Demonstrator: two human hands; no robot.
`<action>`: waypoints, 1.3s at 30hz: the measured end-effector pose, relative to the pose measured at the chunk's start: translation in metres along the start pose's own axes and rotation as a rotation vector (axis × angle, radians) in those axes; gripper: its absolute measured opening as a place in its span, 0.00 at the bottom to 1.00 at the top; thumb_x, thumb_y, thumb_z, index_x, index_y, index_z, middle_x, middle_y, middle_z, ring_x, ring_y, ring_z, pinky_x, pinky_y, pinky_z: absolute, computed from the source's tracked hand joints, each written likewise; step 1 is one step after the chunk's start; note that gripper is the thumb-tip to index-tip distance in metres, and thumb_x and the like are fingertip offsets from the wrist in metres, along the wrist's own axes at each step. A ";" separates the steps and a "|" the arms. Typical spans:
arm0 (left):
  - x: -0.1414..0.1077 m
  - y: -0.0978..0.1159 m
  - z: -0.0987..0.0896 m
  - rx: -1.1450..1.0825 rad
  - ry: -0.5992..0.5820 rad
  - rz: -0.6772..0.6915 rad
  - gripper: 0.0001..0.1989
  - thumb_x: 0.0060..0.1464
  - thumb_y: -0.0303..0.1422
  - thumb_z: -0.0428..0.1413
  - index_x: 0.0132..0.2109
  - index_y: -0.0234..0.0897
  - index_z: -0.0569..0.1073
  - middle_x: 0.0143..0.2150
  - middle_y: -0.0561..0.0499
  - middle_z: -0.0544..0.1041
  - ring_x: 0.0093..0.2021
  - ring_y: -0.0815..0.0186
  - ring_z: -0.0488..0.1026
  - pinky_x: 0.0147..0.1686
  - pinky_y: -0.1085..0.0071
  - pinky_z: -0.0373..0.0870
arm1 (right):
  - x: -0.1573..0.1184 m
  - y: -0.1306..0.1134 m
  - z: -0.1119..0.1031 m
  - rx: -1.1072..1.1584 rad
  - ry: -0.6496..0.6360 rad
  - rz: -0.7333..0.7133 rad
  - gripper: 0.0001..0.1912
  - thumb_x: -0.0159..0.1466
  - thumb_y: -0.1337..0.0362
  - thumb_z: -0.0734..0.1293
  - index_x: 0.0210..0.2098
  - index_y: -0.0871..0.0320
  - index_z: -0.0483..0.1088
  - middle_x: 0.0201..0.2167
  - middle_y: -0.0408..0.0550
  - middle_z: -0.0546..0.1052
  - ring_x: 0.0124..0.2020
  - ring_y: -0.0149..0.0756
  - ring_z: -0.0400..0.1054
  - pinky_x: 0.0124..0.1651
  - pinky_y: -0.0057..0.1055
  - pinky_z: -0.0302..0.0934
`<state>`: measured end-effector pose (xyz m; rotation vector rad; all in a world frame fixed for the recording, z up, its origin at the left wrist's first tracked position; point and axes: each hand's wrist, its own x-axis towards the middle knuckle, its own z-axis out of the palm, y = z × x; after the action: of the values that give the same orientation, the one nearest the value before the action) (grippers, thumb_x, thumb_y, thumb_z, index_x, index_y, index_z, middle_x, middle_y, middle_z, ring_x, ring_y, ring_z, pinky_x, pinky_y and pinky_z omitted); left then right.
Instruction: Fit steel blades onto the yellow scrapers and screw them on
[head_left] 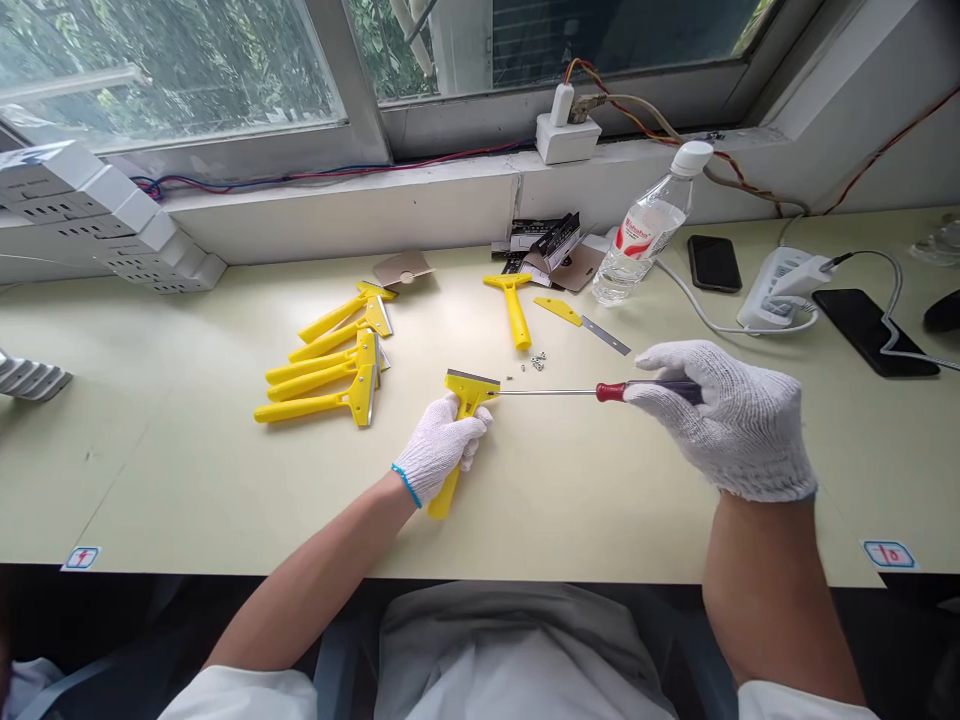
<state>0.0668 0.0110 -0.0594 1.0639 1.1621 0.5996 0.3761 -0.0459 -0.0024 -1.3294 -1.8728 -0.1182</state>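
Note:
My gloved left hand is closed round the handle of a yellow scraper, whose head points away from me. In my gloved right hand is a screwdriver with a red and dark handle. Its long shaft runs left, and the tip meets the right side of the scraper's head. Just beyond lie several small screws on the table. Another yellow scraper rests behind them, beside a yellow blade cover and a bare blade. Several more yellow scrapers lie in a row at the left.
A water bottle stands near the back, with dark boxes beside it. To the right are two phones and a white power strip with cables. Stacked white sockets stand at the far left. The window sill borders the table.

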 end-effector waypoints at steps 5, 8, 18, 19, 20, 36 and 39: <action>-0.001 0.001 0.000 -0.001 0.002 -0.002 0.10 0.50 0.29 0.60 0.42 0.38 0.72 0.25 0.58 0.64 0.21 0.71 0.59 0.18 0.74 0.61 | 0.008 0.001 -0.007 0.231 -0.125 -0.043 0.09 0.68 0.66 0.75 0.44 0.49 0.74 0.44 0.49 0.80 0.40 0.43 0.79 0.39 0.40 0.75; -0.001 0.001 0.000 0.003 -0.011 0.003 0.10 0.50 0.29 0.60 0.42 0.39 0.72 0.25 0.59 0.64 0.21 0.71 0.59 0.18 0.74 0.61 | 0.009 0.000 -0.007 0.163 -0.095 -0.053 0.08 0.70 0.67 0.74 0.43 0.45 0.75 0.40 0.48 0.82 0.38 0.45 0.79 0.41 0.44 0.75; 0.002 -0.005 -0.003 -0.002 -0.011 0.030 0.10 0.52 0.29 0.60 0.43 0.38 0.72 0.28 0.57 0.67 0.22 0.71 0.60 0.17 0.74 0.63 | 0.003 0.004 -0.003 0.191 -0.105 0.050 0.12 0.69 0.63 0.75 0.51 0.50 0.75 0.45 0.50 0.82 0.40 0.43 0.80 0.40 0.39 0.75; 0.002 -0.006 -0.003 0.000 -0.012 0.033 0.10 0.52 0.29 0.60 0.43 0.38 0.72 0.28 0.57 0.67 0.22 0.71 0.60 0.18 0.74 0.63 | 0.005 0.004 -0.005 0.249 -0.128 0.038 0.10 0.68 0.65 0.75 0.48 0.50 0.75 0.47 0.51 0.81 0.43 0.45 0.80 0.43 0.41 0.77; 0.001 -0.005 -0.003 0.001 -0.011 0.034 0.10 0.52 0.29 0.60 0.43 0.38 0.72 0.27 0.57 0.66 0.22 0.71 0.60 0.17 0.74 0.63 | 0.006 0.004 -0.006 0.285 -0.138 0.018 0.08 0.68 0.66 0.75 0.45 0.50 0.74 0.47 0.50 0.81 0.45 0.45 0.79 0.44 0.41 0.77; 0.000 -0.001 -0.001 -0.005 -0.010 0.009 0.12 0.50 0.29 0.61 0.43 0.39 0.71 0.32 0.56 0.69 0.22 0.73 0.60 0.17 0.74 0.62 | 0.009 -0.005 -0.002 0.233 -0.072 -0.054 0.08 0.68 0.68 0.74 0.45 0.49 0.76 0.43 0.49 0.81 0.43 0.45 0.79 0.43 0.43 0.77; 0.000 -0.001 -0.001 -0.008 -0.006 0.009 0.11 0.50 0.29 0.61 0.42 0.39 0.71 0.30 0.57 0.68 0.21 0.73 0.60 0.17 0.74 0.62 | 0.004 0.000 0.002 0.127 -0.025 -0.026 0.07 0.69 0.65 0.75 0.45 0.49 0.77 0.40 0.46 0.83 0.36 0.40 0.79 0.40 0.40 0.75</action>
<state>0.0660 0.0113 -0.0602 1.0640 1.1494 0.6074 0.3740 -0.0417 -0.0012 -1.2256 -1.8862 0.0037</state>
